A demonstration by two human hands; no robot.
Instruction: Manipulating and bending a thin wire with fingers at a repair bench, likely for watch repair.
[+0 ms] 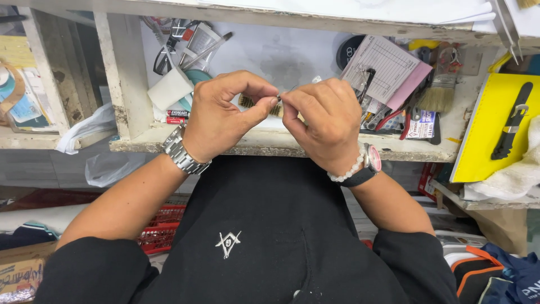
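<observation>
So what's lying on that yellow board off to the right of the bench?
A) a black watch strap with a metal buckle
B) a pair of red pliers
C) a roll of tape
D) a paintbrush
A: a black watch strap with a metal buckle lies lengthwise on the yellow board, while the paintbrush and the red-handled pliers sit on the cluttered shelf beside it.
</observation>
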